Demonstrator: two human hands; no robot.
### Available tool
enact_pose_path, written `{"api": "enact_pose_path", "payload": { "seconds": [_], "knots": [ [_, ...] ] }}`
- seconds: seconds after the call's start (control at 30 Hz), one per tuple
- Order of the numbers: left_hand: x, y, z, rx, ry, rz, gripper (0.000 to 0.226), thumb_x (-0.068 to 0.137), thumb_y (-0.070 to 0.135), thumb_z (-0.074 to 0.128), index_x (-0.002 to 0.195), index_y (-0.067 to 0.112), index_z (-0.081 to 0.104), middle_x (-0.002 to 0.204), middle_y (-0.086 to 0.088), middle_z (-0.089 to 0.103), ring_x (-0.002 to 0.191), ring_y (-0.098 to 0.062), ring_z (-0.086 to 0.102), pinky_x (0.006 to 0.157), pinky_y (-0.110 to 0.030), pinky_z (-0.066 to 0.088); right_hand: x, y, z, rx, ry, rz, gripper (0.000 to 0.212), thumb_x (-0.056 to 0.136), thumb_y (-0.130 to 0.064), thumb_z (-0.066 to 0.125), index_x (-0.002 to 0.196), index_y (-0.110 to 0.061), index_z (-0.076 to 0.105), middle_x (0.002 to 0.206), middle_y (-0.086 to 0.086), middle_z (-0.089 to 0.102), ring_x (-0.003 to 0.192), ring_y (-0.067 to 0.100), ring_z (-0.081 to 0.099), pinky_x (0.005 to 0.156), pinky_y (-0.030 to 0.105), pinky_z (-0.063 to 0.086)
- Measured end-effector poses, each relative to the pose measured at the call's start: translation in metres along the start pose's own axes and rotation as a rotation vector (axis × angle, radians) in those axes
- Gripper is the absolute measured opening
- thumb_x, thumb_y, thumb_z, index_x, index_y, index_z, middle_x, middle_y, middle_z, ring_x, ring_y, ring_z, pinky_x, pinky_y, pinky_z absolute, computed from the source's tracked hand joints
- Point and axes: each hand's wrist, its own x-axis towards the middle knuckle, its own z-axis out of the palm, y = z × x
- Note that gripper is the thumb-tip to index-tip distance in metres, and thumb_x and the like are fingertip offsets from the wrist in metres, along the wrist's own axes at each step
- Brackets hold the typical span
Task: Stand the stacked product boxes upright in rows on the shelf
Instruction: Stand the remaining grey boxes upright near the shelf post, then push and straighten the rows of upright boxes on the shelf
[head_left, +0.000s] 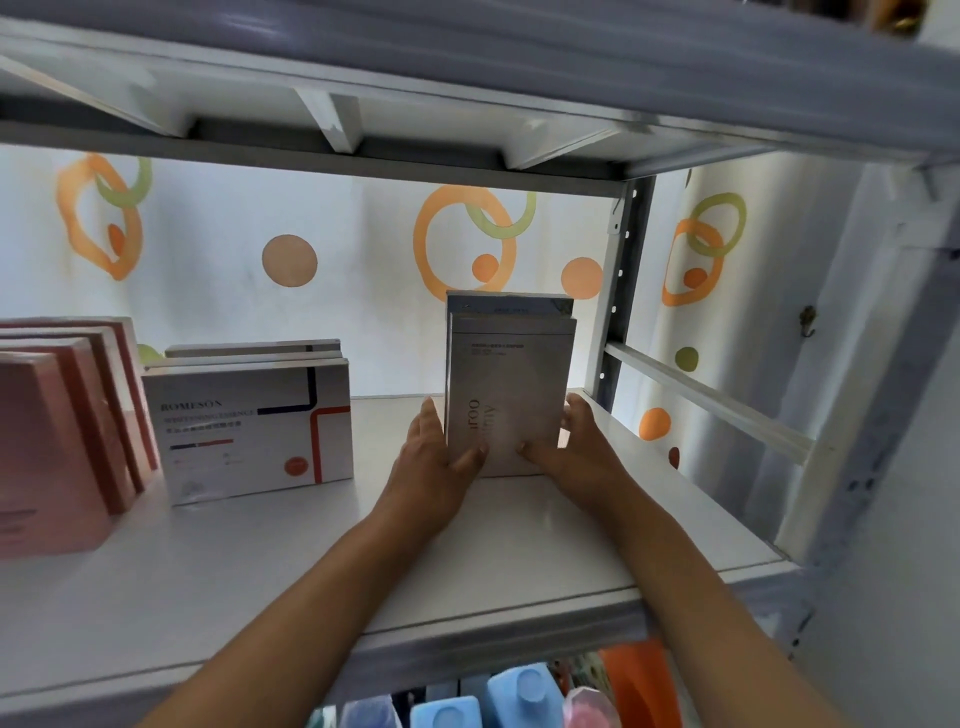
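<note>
Two bare arms reach up from below onto the white shelf (519, 545). Left hand (434, 460) lies flat against the left side of the grey boxes (511, 395), fingers straight, with the thumb on the front. Right hand (576, 447) holds the right side, fingers curled round the edge and the thumb on the front. These grey boxes stand up tall, one just behind the other, near the right end of the shelf. Letters run sideways on the front one. To the left, well apart, stand white boxes (249, 426) in a row, front to back. Pink boxes (62, 431) stand beside those, at the far left.
</note>
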Motion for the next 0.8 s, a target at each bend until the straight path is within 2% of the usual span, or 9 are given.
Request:
{"api": "enact_pose_path", "payload": {
  "seconds": [0.1,0.17,0.23,0.4,0.47,0.57,0.63,0.73,0.8],
  "knots": [
    [-0.016,0.004,-0.011,0.043,-0.019,-0.051,0.09,0.089,0.032,0.065,0.153,0.013,0.004,0.16,-0.006,0.014,0.145,-0.025,0.018,0.113,-0.035,0.023,-0.009,0.001,-0.006,-0.018,0.064,0.045,0.089,0.086,-0.028,0.07,0.153,-0.018,0.013,0.159,0.003,0.027,0.144,0.023,0.03,0.109,0.034,0.03],
    [-0.028,0.007,-0.022,0.024,-0.023,-0.066,0.09,0.088,0.03,0.066,0.153,0.014,0.006,0.159,-0.005,0.016,0.145,-0.026,0.02,0.113,-0.038,0.024,-0.019,-0.001,-0.01,-0.001,0.15,0.052,0.084,0.087,-0.025,0.07,0.152,-0.02,0.017,0.159,0.003,0.027,0.143,0.026,0.032,0.113,0.041,0.033],
    [-0.04,0.007,-0.039,0.003,-0.001,-0.058,0.086,0.087,0.028,0.067,0.152,0.016,0.011,0.157,-0.003,0.023,0.141,-0.027,0.03,0.111,-0.041,0.03,-0.036,-0.012,-0.007,0.023,0.246,-0.003,0.076,0.087,-0.023,0.07,0.147,-0.024,0.024,0.154,0.0,0.034,0.138,0.027,0.039,0.111,0.048,0.039],
    [-0.062,0.001,-0.097,0.072,0.139,0.054,0.062,0.087,0.023,0.066,0.141,0.022,0.033,0.14,-0.002,0.048,0.115,-0.025,0.054,0.093,-0.033,0.046,-0.074,-0.055,0.025,0.106,0.429,-0.211,0.054,0.084,-0.01,0.069,0.131,-0.025,0.045,0.128,-0.013,0.051,0.118,0.012,0.051,0.102,0.036,0.047],
    [-0.068,-0.006,-0.118,0.064,0.204,0.084,0.055,0.086,0.019,0.066,0.136,0.023,0.041,0.13,0.003,0.052,0.106,-0.018,0.055,0.087,-0.028,0.044,-0.083,-0.076,0.042,0.081,0.408,-0.289,0.044,0.086,-0.008,0.066,0.124,-0.022,0.051,0.119,-0.01,0.055,0.111,0.01,0.053,0.097,0.03,0.049],
    [-0.074,-0.024,-0.139,0.001,0.285,0.023,0.057,0.085,0.017,0.067,0.136,0.023,0.043,0.138,0.002,0.047,0.123,-0.02,0.048,0.102,-0.036,0.042,-0.089,-0.102,0.072,0.064,0.298,-0.398,0.036,0.085,-0.006,0.066,0.116,-0.023,0.056,0.108,-0.012,0.057,0.1,0.004,0.055,0.091,0.023,0.05],
    [-0.078,-0.037,-0.146,0.008,0.359,0.014,0.058,0.085,0.017,0.067,0.137,0.019,0.041,0.14,-0.001,0.045,0.126,-0.02,0.045,0.103,-0.031,0.039,-0.085,-0.113,0.095,0.03,0.176,-0.426,0.042,0.084,-0.01,0.068,0.12,-0.025,0.054,0.113,-0.016,0.054,0.1,0.0,0.053,0.092,0.024,0.05],
    [-0.083,-0.05,-0.148,0.111,0.436,0.046,0.071,0.083,0.015,0.069,0.142,0.012,0.031,0.145,-0.006,0.035,0.132,-0.02,0.036,0.103,-0.022,0.027,-0.071,-0.123,0.124,-0.014,0.009,-0.388,0.054,0.083,-0.019,0.071,0.13,-0.024,0.046,0.121,-0.015,0.048,0.11,0.003,0.046,0.093,0.02,0.042],
    [-0.078,-0.059,-0.147,0.122,0.431,0.02,0.085,0.082,0.02,0.07,0.147,0.012,0.016,0.151,-0.006,0.024,0.137,-0.021,0.027,0.11,-0.026,0.023,-0.056,-0.128,0.141,0.066,-0.042,-0.27,0.058,0.084,-0.027,0.07,0.134,-0.021,0.041,0.124,-0.012,0.045,0.116,0.007,0.044,0.093,0.023,0.039]
  ]
}}
